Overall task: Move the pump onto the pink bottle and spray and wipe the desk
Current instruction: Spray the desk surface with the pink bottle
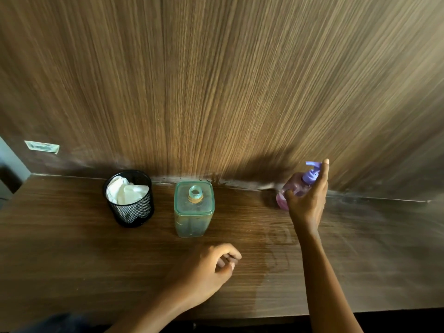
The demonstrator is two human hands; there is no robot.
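My right hand [307, 203] grips the pink bottle [292, 189] at the back right of the desk, tilted, with its base near the desk surface. A purple pump [311, 173] sits on the bottle's neck, and my forefinger reaches up beside its head. My left hand [211, 267] hovers low over the desk's front middle, fingers loosely curled around nothing. A square green bottle [194, 209] stands upright at the desk's middle, its neck bare with no cap. White cloth [126, 193] is bunched inside a black mesh cup [131, 212] to the left.
The wooden desk [72, 248] meets a wood-grain wall panel [216, 80] at the back. A wet-looking patch [278, 248] lies on the desk between my hands. A white label [42, 147] is stuck low on the wall at the left. The desk's front edge runs along the bottom.
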